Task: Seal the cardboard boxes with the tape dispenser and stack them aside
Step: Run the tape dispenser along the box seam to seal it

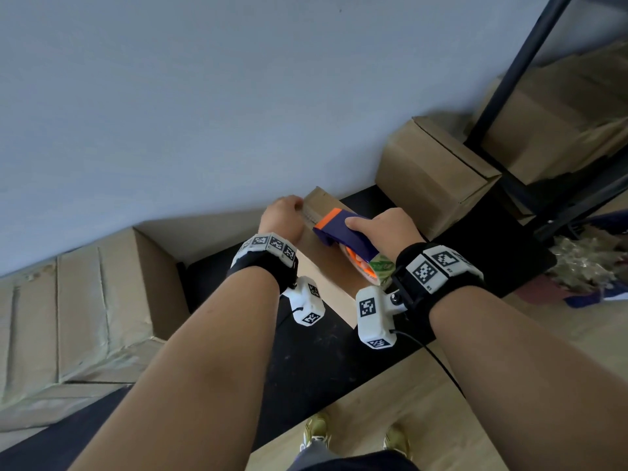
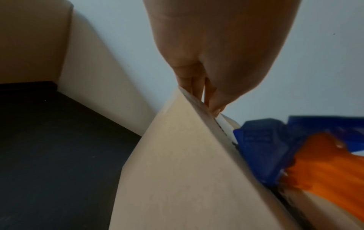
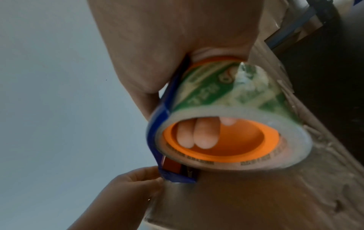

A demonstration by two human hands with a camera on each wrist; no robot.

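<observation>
A cardboard box (image 1: 328, 266) lies on a black tabletop (image 1: 306, 362) in front of me, with clear tape running along its top. My left hand (image 1: 283, 214) grips the box's far edge, fingers (image 2: 194, 87) curled over the rim of the box (image 2: 177, 171). My right hand (image 1: 380, 229) holds a blue and orange tape dispenser (image 1: 339, 229) down on the box top near that far edge. In the right wrist view my fingers (image 3: 197, 133) reach through the orange core of the tape roll (image 3: 236, 96), and the left hand (image 3: 126, 194) sits right beside the dispenser's front end.
A closed cardboard box (image 1: 435, 175) stands at the back right against the wall. Large boxes (image 1: 85, 317) are piled at the left. A black metal shelf frame (image 1: 509, 96) holding more boxes (image 1: 560, 124) is at the right, with crumpled plastic (image 1: 584, 263) below it.
</observation>
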